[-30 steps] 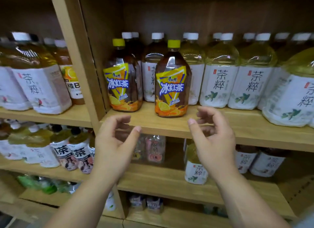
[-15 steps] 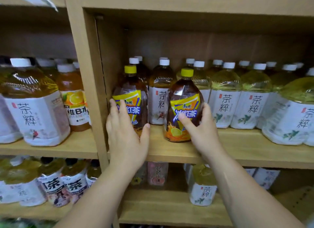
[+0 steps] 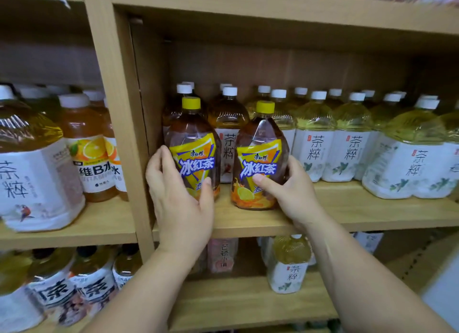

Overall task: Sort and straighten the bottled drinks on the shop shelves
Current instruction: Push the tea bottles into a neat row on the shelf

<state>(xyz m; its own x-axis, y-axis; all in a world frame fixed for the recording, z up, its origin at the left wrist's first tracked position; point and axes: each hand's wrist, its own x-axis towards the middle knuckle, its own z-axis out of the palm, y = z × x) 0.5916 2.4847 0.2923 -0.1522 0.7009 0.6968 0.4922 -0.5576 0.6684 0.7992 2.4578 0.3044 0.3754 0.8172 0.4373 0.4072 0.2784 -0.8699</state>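
The person is gripping two yellow-capped bottles of dark tea at once, both standing upright at the front edge of the middle shelf (image 3: 347,216), just right of the wooden upright (image 3: 119,134). The left hand (image 3: 178,203) is curling round the left iced tea bottle (image 3: 192,144), fingers on its outer side and thumb lying across the lower label. The right hand (image 3: 290,193) is mirroring it on the right iced tea bottle (image 3: 260,154), thumb pressing the label front; its fingers are wrapping behind, so how far round they are reaching cannot be seen. Holding low on the bodies is probably giving the best control for turning or sliding the bottles, and both labels are facing outward, each reading 康师傅 冰红茶 over a lemon picture. The pair is sitting in front of a different product, which suggests they are being sorted: the white-capped bottles (image 3: 315,144) behind and to the right are showing white labels marked 茶粹. Across the upright, an orange drink (image 3: 89,156) is showing 维B水; its smaller print is too blurred to read. A lone 茶粹 bottle (image 3: 289,265) is standing on the shelf below.
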